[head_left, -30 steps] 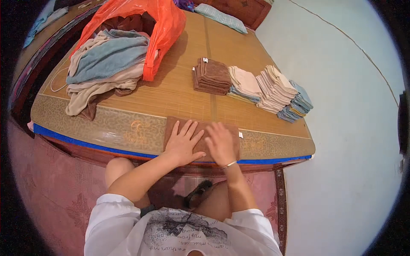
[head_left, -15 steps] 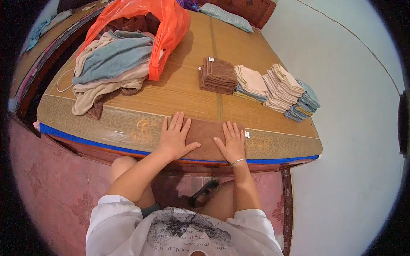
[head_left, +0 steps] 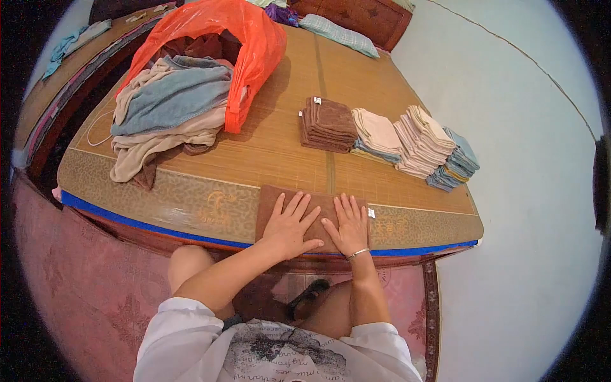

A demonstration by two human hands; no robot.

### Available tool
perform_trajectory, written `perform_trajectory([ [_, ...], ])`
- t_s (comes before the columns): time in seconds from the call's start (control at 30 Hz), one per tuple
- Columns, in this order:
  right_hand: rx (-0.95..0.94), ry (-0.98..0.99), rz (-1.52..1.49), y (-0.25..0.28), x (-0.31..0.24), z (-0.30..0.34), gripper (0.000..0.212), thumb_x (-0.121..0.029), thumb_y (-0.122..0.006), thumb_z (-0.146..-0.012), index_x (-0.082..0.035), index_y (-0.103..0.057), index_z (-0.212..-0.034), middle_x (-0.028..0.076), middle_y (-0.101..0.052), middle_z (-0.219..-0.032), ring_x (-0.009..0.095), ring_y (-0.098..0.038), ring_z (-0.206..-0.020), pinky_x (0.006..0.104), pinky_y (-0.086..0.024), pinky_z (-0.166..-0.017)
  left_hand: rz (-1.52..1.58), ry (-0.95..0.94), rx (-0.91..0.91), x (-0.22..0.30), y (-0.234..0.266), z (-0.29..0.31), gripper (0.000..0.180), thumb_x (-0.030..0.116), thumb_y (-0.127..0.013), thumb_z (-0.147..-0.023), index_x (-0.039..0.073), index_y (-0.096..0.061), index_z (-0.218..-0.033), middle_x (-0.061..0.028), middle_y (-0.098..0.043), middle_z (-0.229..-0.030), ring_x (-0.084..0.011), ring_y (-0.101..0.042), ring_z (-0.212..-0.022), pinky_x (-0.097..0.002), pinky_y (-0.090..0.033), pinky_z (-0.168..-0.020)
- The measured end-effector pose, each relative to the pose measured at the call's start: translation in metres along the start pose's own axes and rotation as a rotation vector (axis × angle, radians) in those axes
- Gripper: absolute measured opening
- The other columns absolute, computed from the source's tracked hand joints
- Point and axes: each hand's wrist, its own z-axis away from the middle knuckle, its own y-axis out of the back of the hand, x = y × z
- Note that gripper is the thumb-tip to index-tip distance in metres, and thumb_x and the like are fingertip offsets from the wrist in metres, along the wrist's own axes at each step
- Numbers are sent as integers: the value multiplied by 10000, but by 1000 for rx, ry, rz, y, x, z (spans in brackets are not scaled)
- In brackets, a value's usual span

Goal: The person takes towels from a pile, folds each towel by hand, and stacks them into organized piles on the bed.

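Note:
A brown towel (head_left: pixel 270 207) lies flat at the front edge of the mat-covered bed, a white tag sticking out on its right side. My left hand (head_left: pixel 291 226) rests on its middle with the fingers spread. On its right part my right hand (head_left: pixel 347 226) lies flat, fingers apart, a bangle on the wrist. Neither hand grips anything. Beyond them stand folded stacks: brown towels (head_left: pixel 326 126), cream towels (head_left: pixel 377 130) with blue ones under them, a taller cream pile (head_left: pixel 423 143) and blue towels (head_left: pixel 455 159).
At the left of the bed mat (head_left: pixel 254 159), an open red plastic bag (head_left: pixel 262 63) spills loose blue, cream and brown towels (head_left: pixel 175 99). A checked pillow (head_left: pixel 339 34) lies at the far end. A pale wall (head_left: pixel 522 223) runs along the right.
My left hand has slid right, from the towel's left edge onto its middle. The right hand stays in about the same place on the towel. The whole view has shifted slightly.

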Motion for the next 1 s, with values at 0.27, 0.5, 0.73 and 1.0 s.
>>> perform_trajectory([
  [0.27,-28,-64,41,9,5,9,677,-543,-444,-860,-72,-409,-1345,139,-309,-1442,314,-213,-1354,495,-107,-1090,-38,42,6,0,-1,1,823,697,-402,-796,145,-325,-1402,-158,-218,-1471,-289,-123,-1382,-504,-43,-1103],
  [0.5,26,-155,28,7,23,30,665,-521,-466,-858,-74,-398,-1345,138,-305,-1443,324,-212,-1351,521,-120,-1078,-30,46,2,0,1,2,807,684,-381,-811,140,-321,-1404,-144,-224,-1474,-275,-108,-1388,-501,-18,-1105],
  [0.73,279,-262,-209,0,43,44,586,-432,-541,-850,-46,-460,-1284,194,-418,-1344,365,-359,-1250,505,-237,-1027,-39,41,32,0,-3,1,813,690,-398,-802,140,-333,-1397,-151,-227,-1469,-286,-129,-1381,-500,-42,-1104],
  [1.0,328,-238,-71,5,36,57,461,-364,-605,-812,-18,-571,-1115,192,-520,-1201,361,-446,-1130,472,-302,-973,-46,35,78,0,-7,2,786,683,-411,-802,155,-365,-1382,-174,-242,-1457,-308,-150,-1373,-527,-51,-1094],
])
